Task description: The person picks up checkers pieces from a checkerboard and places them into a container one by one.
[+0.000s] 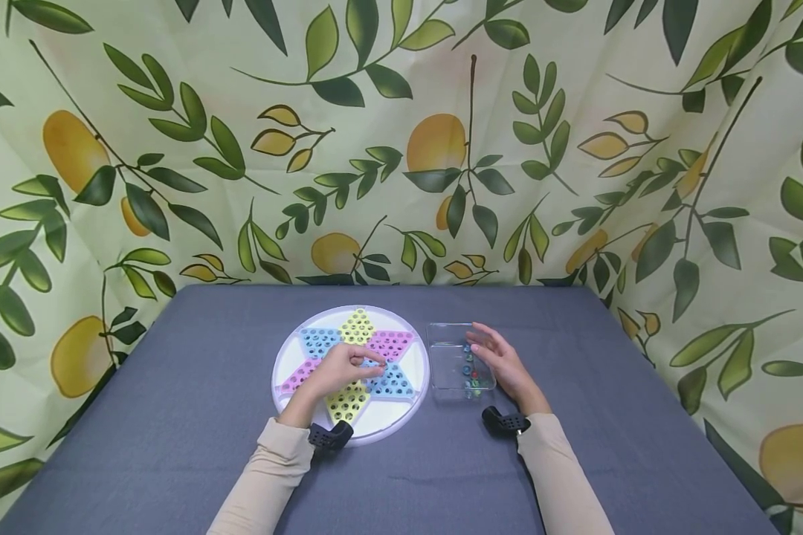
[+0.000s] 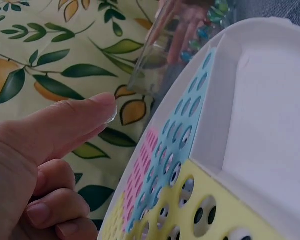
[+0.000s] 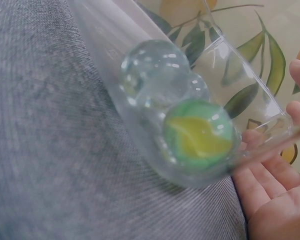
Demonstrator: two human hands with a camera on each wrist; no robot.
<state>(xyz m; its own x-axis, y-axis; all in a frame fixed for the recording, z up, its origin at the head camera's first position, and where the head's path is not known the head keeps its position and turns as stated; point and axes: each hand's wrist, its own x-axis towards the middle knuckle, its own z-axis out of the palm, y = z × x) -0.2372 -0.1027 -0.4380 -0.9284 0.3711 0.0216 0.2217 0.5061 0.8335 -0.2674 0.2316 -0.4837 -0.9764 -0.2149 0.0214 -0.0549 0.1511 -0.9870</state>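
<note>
Over the round white Chinese checkers board [image 1: 401, 413], my left hand [image 1: 337, 367] pinches a small clear marble [image 2: 111, 117] between thumb and index finger, the marble mostly hidden by them. Its other fingers curl toward the palm. The board's star has yellow, blue and pink points full of round holes. Just right of it stands a clear plastic box [image 1: 444, 368] with several marbles inside. One green marble with a yellow swirl [image 3: 200, 132] lies beside clear marbles [image 3: 155, 65]. My right hand [image 1: 505, 362] rests at the box's right side, fingers loosely bent along the wall.
A dark grey cloth [image 1: 194, 416] covers the table under board and box. Leaf-and-fruit patterned fabric [image 1: 375, 186] hangs behind and at both sides. Black wrist cameras [image 1: 331, 435] are strapped to both wrists.
</note>
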